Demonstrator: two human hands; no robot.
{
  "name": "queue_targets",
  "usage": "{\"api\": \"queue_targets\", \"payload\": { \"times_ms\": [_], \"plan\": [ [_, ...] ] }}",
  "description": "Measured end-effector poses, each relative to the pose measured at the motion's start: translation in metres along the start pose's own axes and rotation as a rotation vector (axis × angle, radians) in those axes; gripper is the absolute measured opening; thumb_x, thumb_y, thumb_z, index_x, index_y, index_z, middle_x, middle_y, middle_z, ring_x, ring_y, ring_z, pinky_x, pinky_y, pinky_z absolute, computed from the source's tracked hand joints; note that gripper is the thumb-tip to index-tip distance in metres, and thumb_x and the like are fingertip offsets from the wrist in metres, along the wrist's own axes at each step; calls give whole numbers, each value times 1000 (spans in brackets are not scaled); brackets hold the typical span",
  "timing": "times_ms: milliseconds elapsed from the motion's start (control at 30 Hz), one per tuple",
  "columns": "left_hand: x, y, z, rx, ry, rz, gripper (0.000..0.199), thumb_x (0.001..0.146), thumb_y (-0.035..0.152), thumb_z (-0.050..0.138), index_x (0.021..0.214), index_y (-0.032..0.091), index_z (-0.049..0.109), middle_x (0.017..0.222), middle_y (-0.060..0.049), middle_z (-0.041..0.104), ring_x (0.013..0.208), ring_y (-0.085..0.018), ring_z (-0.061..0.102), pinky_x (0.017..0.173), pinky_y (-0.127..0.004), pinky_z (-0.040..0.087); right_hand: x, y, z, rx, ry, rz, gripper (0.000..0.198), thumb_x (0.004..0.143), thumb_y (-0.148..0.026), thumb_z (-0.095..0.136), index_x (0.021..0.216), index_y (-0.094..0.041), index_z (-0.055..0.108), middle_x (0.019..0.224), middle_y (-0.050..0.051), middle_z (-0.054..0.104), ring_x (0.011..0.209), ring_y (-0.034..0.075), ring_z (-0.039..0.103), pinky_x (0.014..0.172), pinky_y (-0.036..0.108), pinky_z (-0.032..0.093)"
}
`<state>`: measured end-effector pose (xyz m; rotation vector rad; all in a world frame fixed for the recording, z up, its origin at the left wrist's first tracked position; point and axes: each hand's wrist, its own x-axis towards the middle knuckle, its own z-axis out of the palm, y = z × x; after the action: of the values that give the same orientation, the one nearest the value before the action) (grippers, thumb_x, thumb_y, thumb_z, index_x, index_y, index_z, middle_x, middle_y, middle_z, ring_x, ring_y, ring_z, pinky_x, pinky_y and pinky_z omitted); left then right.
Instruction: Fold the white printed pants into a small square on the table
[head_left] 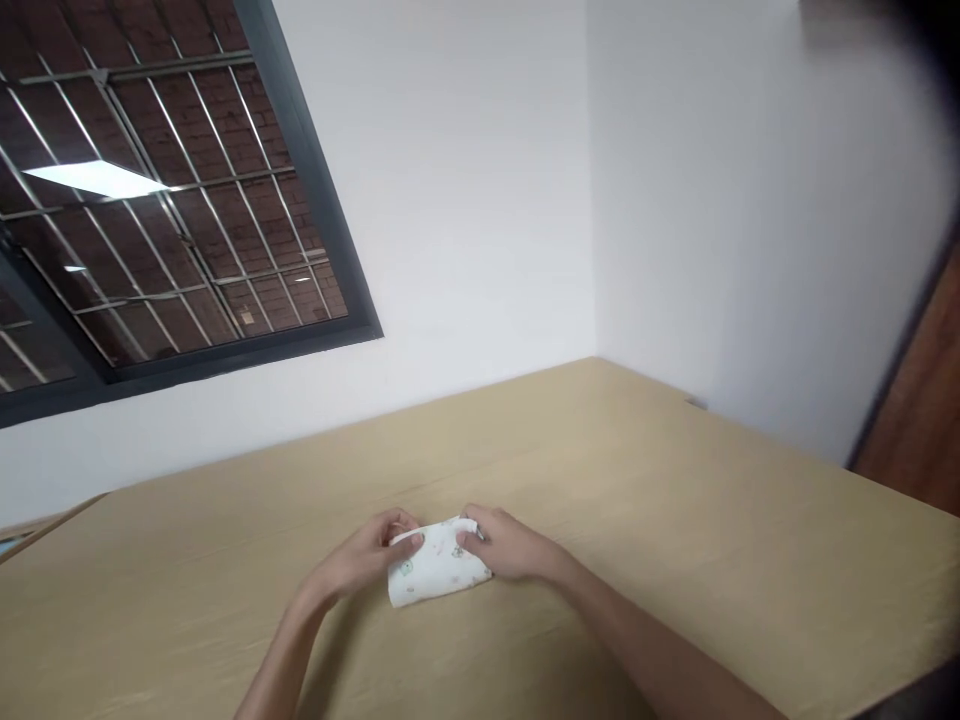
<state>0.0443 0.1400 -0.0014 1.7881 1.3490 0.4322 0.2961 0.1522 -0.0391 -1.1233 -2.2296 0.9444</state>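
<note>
A small folded cloth (436, 567) lies flat on a pale wooden desk (675, 500), nearer its front edge than the far corner. Its long side runs left to right, tilted slightly up to the right. The left hand (375, 560) pinches its upper left edge; the right hand (510, 548) is closed on its right end, covering that side. The cloth is soft, white, with faint tiny prints too small to make out.
</note>
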Motion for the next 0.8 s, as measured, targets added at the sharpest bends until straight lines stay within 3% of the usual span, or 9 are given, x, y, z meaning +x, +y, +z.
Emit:
{"api": "queue_targets", "payload": {
  "times_ms": [100, 233, 400, 567, 667, 733, 800],
  "plan": [
    [8, -12, -2, -58, -12, 22, 57, 82, 57, 58, 113, 11, 46, 90, -5, 55, 79, -13, 48, 68, -25, 38, 9, 11, 15, 40, 128, -23, 24, 92, -36, 44, 102, -16, 53, 100, 6, 60, 89, 17, 54, 73, 27, 39],
    [17, -27, 10, 36, 149, 79, 46, 89, 51, 50, 109, 10, 48, 93, -5, 54, 79, -13, 46, 68, -24, 38, 20, 25, 30, 59, 287, -80, 22, 90, -28, 49, 109, -18, 52, 110, 5, 58, 102, 18, 52, 87, 30, 39],
    [25, -39, 28, 257, 301, 136, 29, 94, 39, 40, 108, 15, 50, 101, -4, 57, 89, -15, 51, 78, -27, 40, 27, 38, 41, -10, 354, -45, 20, 92, -27, 47, 107, -15, 53, 108, 8, 55, 103, 20, 50, 90, 33, 39],
    [28, -43, 53, 475, 601, 216, 35, 95, 31, 34, 114, 9, 53, 116, -14, 49, 107, -26, 43, 96, -45, 34, 21, 21, 44, -323, 499, -115, 34, 96, -28, 40, 126, -14, 50, 120, 11, 51, 111, 22, 45, 97, 37, 36],
    [24, -39, 73, 639, 758, 342, 42, 98, 30, 30, 127, 5, 46, 132, -16, 44, 121, -24, 40, 104, -44, 35, 12, -2, 46, -415, 472, -249, 43, 100, -33, 31, 135, -12, 44, 134, 9, 47, 122, 20, 39, 105, 35, 29],
    [20, -36, 87, 764, 665, 371, 49, 97, 27, 29, 141, 5, 36, 144, -15, 36, 135, -23, 31, 112, -41, 31, 7, -13, 48, -442, 354, -326, 47, 101, -32, 26, 140, -12, 40, 142, 6, 41, 131, 16, 32, 111, 32, 21],
    [17, -34, 99, 855, 468, 298, 58, 94, 26, 29, 150, 9, 26, 152, -14, 24, 142, -28, 20, 116, -45, 25, 3, -18, 50, -455, 212, -342, 50, 102, -33, 22, 147, -15, 31, 150, 1, 30, 139, 13, 21, 115, 32, 14]
  ]
}}
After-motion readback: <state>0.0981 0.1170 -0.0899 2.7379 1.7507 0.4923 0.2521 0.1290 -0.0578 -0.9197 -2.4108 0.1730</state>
